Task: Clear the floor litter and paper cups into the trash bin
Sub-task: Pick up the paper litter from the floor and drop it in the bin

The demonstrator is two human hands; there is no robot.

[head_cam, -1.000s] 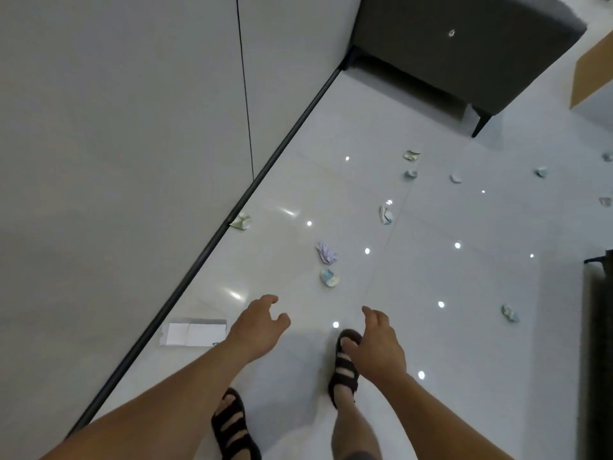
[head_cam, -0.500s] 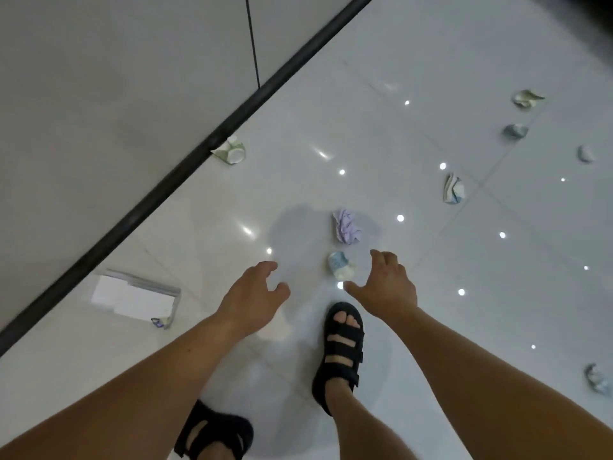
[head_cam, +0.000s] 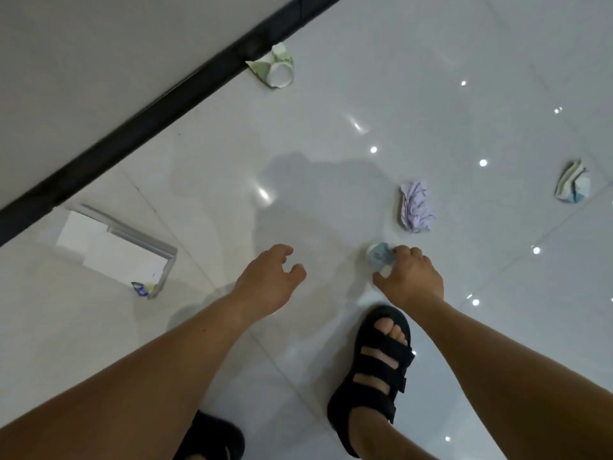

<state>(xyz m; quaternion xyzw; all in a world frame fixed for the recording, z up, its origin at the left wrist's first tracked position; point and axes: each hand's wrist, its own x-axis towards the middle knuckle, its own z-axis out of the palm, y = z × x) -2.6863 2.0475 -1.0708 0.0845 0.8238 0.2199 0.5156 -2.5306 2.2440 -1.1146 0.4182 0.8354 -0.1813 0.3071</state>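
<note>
A crushed blue paper cup lies on the glossy white floor, and my right hand has its fingers and thumb curled round it. My left hand hovers just above the floor to the left, fingers loosely curled, holding nothing. A crumpled lilac paper lies just beyond the cup. A flattened blue and white cup sits at the right edge. A crushed green and white cup lies against the black skirting. No trash bin is in view.
A grey wall with a black skirting strip runs diagonally across the upper left. A white open-topped box stands on the floor at the left, with a small wrapper at its corner. My sandalled feet stand below the hands.
I have bent lower, so the floor looks closer. My right hand has moved forward and down onto the blue cup and closed round it. The left hand stayed alongside, empty.
</note>
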